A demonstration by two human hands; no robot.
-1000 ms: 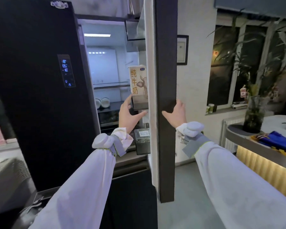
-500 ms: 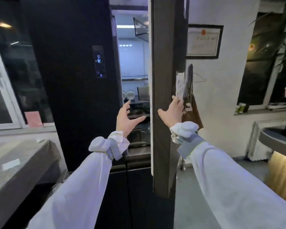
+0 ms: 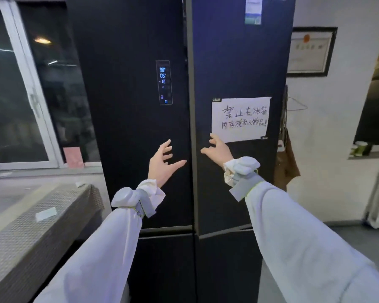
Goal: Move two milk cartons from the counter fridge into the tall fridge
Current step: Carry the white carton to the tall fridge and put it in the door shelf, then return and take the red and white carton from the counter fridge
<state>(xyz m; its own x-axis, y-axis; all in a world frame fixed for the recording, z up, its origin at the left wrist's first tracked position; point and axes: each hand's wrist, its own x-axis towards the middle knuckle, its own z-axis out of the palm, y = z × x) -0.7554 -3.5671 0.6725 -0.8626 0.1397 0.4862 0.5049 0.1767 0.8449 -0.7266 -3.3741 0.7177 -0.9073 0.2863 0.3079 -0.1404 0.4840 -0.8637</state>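
Head view: the tall, glossy black fridge (image 3: pixel 129 106) stands with both upper doors closed. The left hand (image 3: pixel 163 164) hovers before the left door, fingers spread wide and empty. The right hand (image 3: pixel 217 149), also splayed, rests beside the handwritten white paper sheet (image 3: pixel 240 119) taped to the right door. No milk cartons show.

Tall fridge (image 3: pixel 239 62) shut: interior, cartons hidden.
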